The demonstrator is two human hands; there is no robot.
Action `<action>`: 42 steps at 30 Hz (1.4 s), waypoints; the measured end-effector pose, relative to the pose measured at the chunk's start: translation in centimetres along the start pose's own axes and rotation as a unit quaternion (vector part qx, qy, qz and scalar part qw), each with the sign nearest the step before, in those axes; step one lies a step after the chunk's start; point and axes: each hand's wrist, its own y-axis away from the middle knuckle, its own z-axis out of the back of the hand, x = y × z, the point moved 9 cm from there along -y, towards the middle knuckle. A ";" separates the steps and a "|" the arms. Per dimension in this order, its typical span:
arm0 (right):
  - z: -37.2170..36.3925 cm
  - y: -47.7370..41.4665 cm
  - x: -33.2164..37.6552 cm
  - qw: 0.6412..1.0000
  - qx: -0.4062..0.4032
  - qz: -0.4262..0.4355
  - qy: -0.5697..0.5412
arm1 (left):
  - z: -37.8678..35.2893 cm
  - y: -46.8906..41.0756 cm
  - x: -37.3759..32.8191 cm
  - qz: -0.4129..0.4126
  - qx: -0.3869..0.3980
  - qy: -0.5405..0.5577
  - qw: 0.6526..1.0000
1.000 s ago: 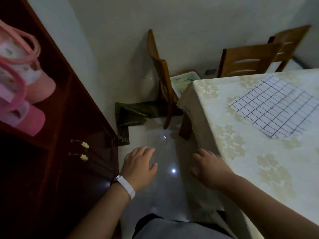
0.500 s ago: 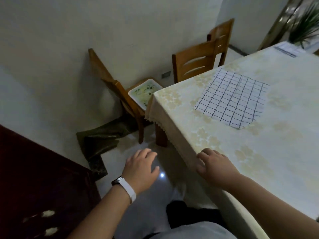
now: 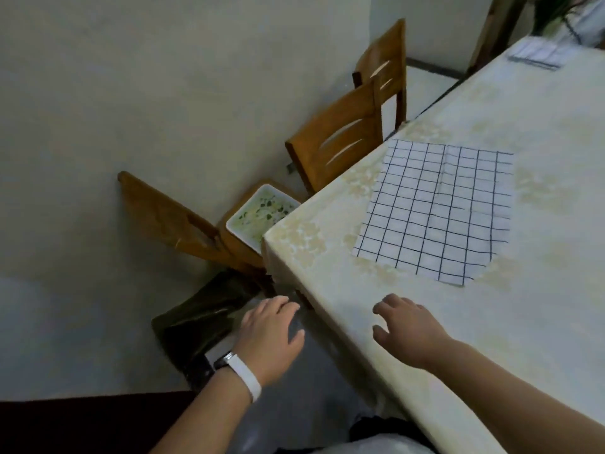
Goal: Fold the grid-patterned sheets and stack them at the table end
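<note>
A white sheet with a dark grid pattern (image 3: 435,211) lies flat on the cream flowered tablecloth of the table (image 3: 540,290), near the left edge. Another grid-patterned sheet (image 3: 537,54) lies at the far end of the table, small and blurred. My right hand (image 3: 409,329) hovers over the near part of the table, fingers apart, holding nothing, a little short of the near sheet. My left hand (image 3: 271,335), with a white wristband, hangs over the floor beside the table's corner, open and empty.
Two wooden chairs (image 3: 340,142) stand along the table's left side. A third chair (image 3: 183,224) leans by the wall with a white tray (image 3: 262,217) on its seat. A dark bag (image 3: 203,316) lies on the floor. A dark cabinet edge (image 3: 82,424) is at bottom left.
The view has swung right and up, away from the dark cabinet, bringing the table and sheet nearer. My right hand has moved from the table's edge onto the tabletop, fingers spread.
</note>
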 end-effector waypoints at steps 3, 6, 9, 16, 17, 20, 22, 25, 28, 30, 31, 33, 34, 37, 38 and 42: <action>1.2 -0.9 -3.3 1.000 -0.006 -0.021 -0.008 | -0.2 -3.2 -3.2 -0.044 0.011 -0.002 0.999; 1.9 -0.7 -6.3 0.998 -0.020 -0.053 -0.025 | -0.8 -5.9 -5.9 -0.088 0.040 -0.015 0.995; 2.1 -0.2 -9.1 0.993 -0.031 -0.098 -0.049 | -1.9 -9.0 -8.1 -0.119 0.080 -0.032 0.989; 1.0 0.8 -14.1 0.976 -0.057 -0.191 -0.085 | -5.1 -15.5 -14.0 -0.204 0.136 -0.060 0.968; 1.1 0.7 -14.7 0.975 -0.065 -0.200 -0.075 | -5.7 -16.3 -14.9 -0.222 0.147 -0.065 0.962; 1.3 0.4 -16.9 0.967 -0.077 -0.237 -0.044 | -7.2 -18.5 -17.8 -0.273 0.167 -0.071 0.945; 1.1 0.3 -18.4 0.959 -0.076 -0.271 -0.036 | -8.0 -19.8 -19.6 -0.303 0.177 -0.066 0.934; 0.5 -0.5 -19.7 0.952 -0.067 -0.296 -0.027 | -9.1 -21.4 -21.6 -0.324 0.179 -0.056 0.927; -0.5 -1.3 -20.8 0.947 -0.044 -0.316 -0.027 | -10.9 -22.7 -22.7 -0.334 0.190 -0.058 0.922; -0.8 -1.9 -21.4 0.945 -0.040 -0.324 -0.025 | -11.8 -23.6 -23.0 -0.330 0.196 -0.056 0.922; -0.8 -2.2 -21.8 0.943 -0.040 -0.329 -0.028 | -12.1 -24.0 -23.1 -0.328 0.196 -0.056 0.922; -0.9 -2.9 -22.3 0.941 -0.039 -0.334 -0.032 | -12.5 -24.6 -23.4 -0.333 0.196 -0.060 0.920; -0.9 -3.3 -22.5 0.942 -0.037 -0.333 -0.031 | -12.7 -24.9 -23.5 -0.338 0.197 -0.064 0.918; -0.6 -4.2 -23.0 0.947 -0.046 -0.317 -0.024 | -12.9 -25.5 -23.8 -0.347 0.193 -0.075 0.915; -0.4 -4.4 -23.1 0.948 -0.053 -0.312 -0.019 | -13.0 -25.6 -23.9 -0.349 0.191 -0.079 0.914; 0.5 -4.6 -23.4 0.947 -0.098 -0.306 -0.011 | -13.5 -25.8 -24.5 -0.346 0.180 -0.085 0.917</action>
